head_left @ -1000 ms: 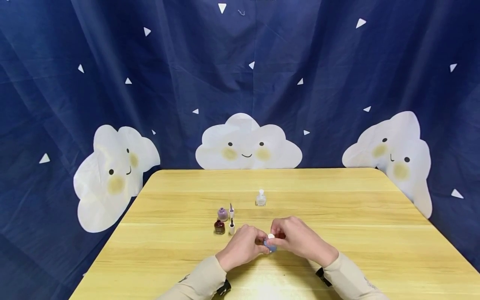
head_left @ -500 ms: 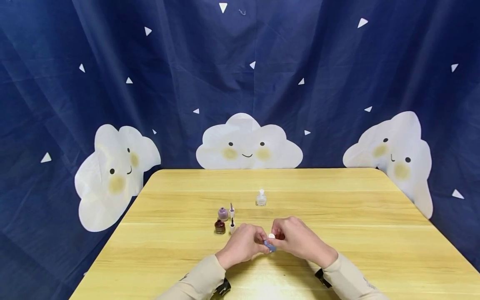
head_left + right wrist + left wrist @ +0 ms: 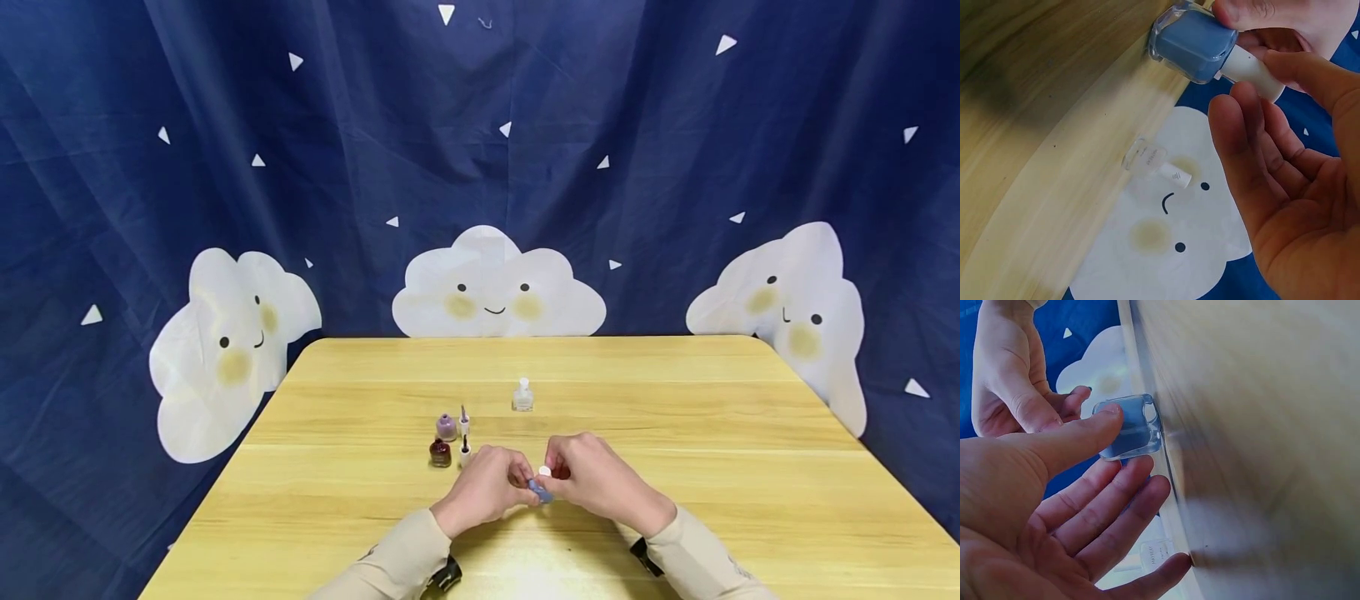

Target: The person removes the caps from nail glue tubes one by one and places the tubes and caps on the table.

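Over the front middle of the table, my left hand [image 3: 487, 490] holds a small glass bottle of blue nail polish [image 3: 540, 491] between thumb and fingers. Its white cap [image 3: 1252, 74] is pinched by the thumb and fingers of my right hand [image 3: 596, 479]. In the right wrist view the cap sits at the bottle's neck, and the bottle is tilted. The left wrist view shows the left thumb flat across the blue bottle [image 3: 1138, 428], while the other fingers of that hand spread below it.
To the left stand an uncapped purple polish bottle [image 3: 446, 428] and an uncapped dark red one [image 3: 440, 453]. Beside them, two white brush caps [image 3: 464, 425] stand with brushes upward. Farther back is a capped clear polish bottle [image 3: 522, 397]. A blue cloud-patterned curtain [image 3: 360, 167] hangs behind the table.
The blue bottle has tilted a little more and its white cap has shifted slightly to the right. Both hands keep their hold in nearly the same place.
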Demonstrator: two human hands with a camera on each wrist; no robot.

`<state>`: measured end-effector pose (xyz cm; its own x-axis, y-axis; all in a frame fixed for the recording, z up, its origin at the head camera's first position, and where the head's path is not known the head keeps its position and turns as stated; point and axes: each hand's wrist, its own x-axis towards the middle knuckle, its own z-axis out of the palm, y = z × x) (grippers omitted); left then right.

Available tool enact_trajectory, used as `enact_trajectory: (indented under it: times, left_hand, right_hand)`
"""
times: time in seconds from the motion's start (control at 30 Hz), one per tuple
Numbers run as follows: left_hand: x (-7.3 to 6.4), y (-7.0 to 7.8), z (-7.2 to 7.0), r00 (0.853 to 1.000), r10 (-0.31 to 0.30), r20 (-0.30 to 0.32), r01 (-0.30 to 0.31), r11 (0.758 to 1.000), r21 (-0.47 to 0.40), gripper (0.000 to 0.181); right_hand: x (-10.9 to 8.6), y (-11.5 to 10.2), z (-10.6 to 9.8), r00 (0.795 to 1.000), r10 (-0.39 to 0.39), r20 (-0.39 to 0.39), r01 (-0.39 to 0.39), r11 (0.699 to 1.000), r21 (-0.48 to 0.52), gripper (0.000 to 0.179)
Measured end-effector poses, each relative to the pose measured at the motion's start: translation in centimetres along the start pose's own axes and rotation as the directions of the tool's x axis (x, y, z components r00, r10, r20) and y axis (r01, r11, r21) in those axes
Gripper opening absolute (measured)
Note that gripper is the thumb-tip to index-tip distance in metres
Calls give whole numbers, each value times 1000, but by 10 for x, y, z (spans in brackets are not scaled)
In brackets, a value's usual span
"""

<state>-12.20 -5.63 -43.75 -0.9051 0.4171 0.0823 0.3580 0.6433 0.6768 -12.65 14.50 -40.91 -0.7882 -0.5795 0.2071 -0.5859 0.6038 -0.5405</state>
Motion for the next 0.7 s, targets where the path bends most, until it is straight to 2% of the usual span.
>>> enact_trajectory:
  times: [0.27, 0.53, 0.7]
  left_hand:
    - [-1, 0, 0, 1000, 21, 14, -21, 1000, 4, 12]
    - [-5, 5, 1, 998, 59, 23, -59, 998, 7, 11]
    - [-5, 6, 2, 999, 42, 22, -42, 999, 12, 12]
  right_hand:
    - [1, -1, -1, 997, -77, -7, 77, 997, -8, 18]
    - [0, -2, -2, 995, -102, 17, 102, 995, -6, 15]
    - [0, -2, -2, 990, -140, 28, 141, 990, -19, 12]
